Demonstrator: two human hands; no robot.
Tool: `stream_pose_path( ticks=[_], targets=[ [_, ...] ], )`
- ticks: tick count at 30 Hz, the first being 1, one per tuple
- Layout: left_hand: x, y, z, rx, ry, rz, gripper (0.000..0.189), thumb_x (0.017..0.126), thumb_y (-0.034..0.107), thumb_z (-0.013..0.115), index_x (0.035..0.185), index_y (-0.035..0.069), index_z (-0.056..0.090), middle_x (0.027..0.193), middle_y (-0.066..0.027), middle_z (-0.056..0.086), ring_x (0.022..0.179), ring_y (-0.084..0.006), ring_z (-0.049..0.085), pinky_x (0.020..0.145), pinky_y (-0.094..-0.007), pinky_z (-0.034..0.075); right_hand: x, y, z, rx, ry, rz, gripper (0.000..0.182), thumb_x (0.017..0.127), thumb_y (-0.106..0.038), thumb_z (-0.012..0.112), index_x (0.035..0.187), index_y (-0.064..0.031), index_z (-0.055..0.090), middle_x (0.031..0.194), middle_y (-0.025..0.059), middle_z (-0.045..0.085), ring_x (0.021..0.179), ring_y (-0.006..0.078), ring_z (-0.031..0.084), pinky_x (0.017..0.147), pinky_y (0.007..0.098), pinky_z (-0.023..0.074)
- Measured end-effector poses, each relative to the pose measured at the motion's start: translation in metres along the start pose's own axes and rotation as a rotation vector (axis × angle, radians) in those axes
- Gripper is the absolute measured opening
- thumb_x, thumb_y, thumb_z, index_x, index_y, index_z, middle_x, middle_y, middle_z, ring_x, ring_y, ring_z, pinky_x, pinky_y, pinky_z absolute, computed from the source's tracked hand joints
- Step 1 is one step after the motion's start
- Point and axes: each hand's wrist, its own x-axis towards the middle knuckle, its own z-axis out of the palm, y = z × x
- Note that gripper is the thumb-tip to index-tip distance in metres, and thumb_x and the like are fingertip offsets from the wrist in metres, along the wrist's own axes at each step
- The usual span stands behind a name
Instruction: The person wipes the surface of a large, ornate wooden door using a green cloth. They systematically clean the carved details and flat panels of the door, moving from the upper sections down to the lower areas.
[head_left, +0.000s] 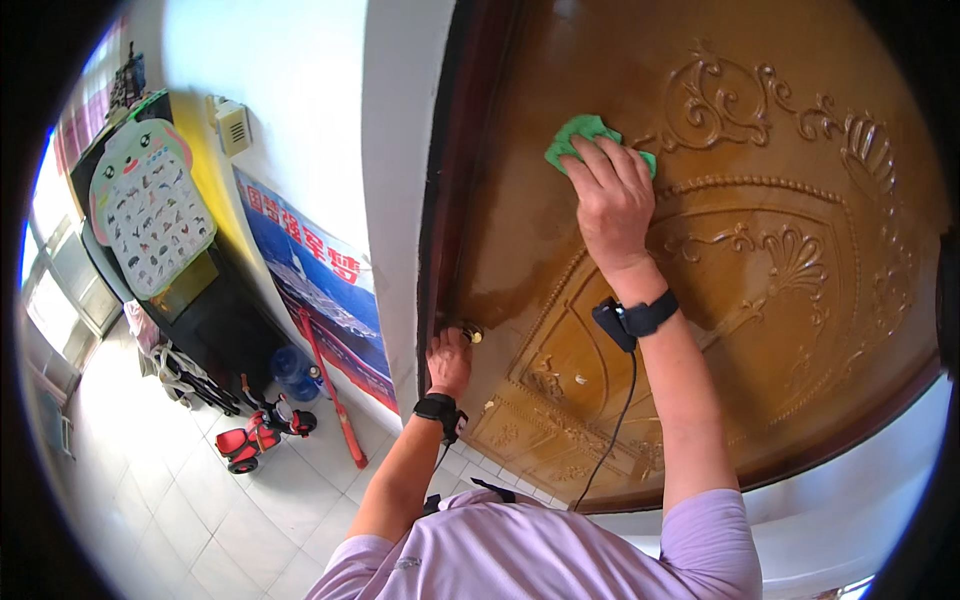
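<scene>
My right hand (615, 202) presses a crumpled green cloth (581, 135) against the upper part of a brown wooden door (517, 247). Its fingers lie over the cloth, which sticks out above and to both sides of them. Carved scrollwork (716, 105) in relief begins just right of the cloth. Lower down, at the door's left edge, my left hand (450, 364) is closed around the door handle (474, 334). Only a small round brass-coloured part of the handle shows beside the fingers. Damp-looking, shiny patches show on the door's surface.
A dark red door frame (450, 187) borders the door. Left of it, a poster (322, 270) hangs on the white wall. A red pole (337, 397), a blue water bottle (294, 371) and a red child's tricycle (262, 427) stand on the tiled floor (247, 517).
</scene>
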Motion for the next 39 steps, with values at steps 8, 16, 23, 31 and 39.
stream_pose_path(
  ticks=[8, 16, 23, 31, 39],
  targets=[
    [0.001, 0.016, -0.008, 0.016, -0.076, -0.005, 0.045, 0.087, 0.026, 0.076, 0.123, 0.012, 0.054, 0.12, -0.0115, 0.063, 0.118, -0.0361, 0.058, 0.093, -0.0521, 0.047, -0.178, -0.102, 0.054, 0.102, -0.448, -0.209, 0.02, 0.083, -0.013, 0.062, 0.093, -0.0024, 0.076, 0.106, 0.0145, 0.073, 0.11, 0.0308, 0.064, 0.102, 0.0466, 0.0488],
    [-0.002, -0.015, -0.031, -0.331, 0.069, 0.011, 0.038, 0.098, 0.025, 0.065, 0.131, 0.006, 0.062, 0.123, -0.0174, 0.068, 0.116, -0.0379, 0.062, 0.099, -0.0463, 0.048, -0.24, -0.177, 0.021, 1.039, -0.726, 0.736, 0.02, 0.093, -0.006, 0.061, 0.11, -0.004, 0.072, 0.103, 0.0115, 0.075, 0.099, 0.0277, 0.07, 0.088, 0.0424, 0.0544],
    [-0.032, 0.064, -0.088, -1.706, -0.685, -0.648, 0.052, 0.111, 0.047, 0.043, 0.145, 0.008, 0.05, 0.132, -0.0064, 0.063, 0.113, -0.0189, 0.064, 0.095, -0.0336, 0.052, -0.261, -0.166, 0.005, 1.233, -0.394, 1.221, 0.029, 0.101, -0.01, 0.061, 0.128, -0.0003, 0.06, 0.117, 0.0172, 0.07, 0.104, 0.0276, 0.069, 0.09, 0.0359, 0.0549],
    [-0.025, 0.095, -0.092, -1.499, -0.469, -0.708, 0.032, 0.105, 0.025, 0.062, 0.13, 0.006, 0.055, 0.111, -0.0053, 0.066, 0.095, -0.0175, 0.067, 0.078, -0.0348, 0.059, -0.26, -0.133, -0.055, 0.951, -0.404, 0.966, 0.027, 0.095, -0.01, 0.07, 0.12, -0.0022, 0.066, 0.103, 0.0141, 0.066, 0.09, 0.0269, 0.068, 0.076, 0.0374, 0.0554],
    [0.134, 0.201, -0.215, -0.656, 0.774, 0.314, 0.033, 0.095, 0.007, 0.071, 0.124, 0.004, 0.056, 0.109, -0.0114, 0.061, 0.104, -0.0259, 0.061, 0.093, -0.0395, 0.049, -0.294, -0.075, -0.112, 1.138, -0.305, 1.322, 0.012, 0.101, -0.007, 0.065, 0.106, 0.0016, 0.072, 0.092, 0.008, 0.074, 0.081, 0.0138, 0.073, 0.071, 0.0257, 0.0562]
  ],
)
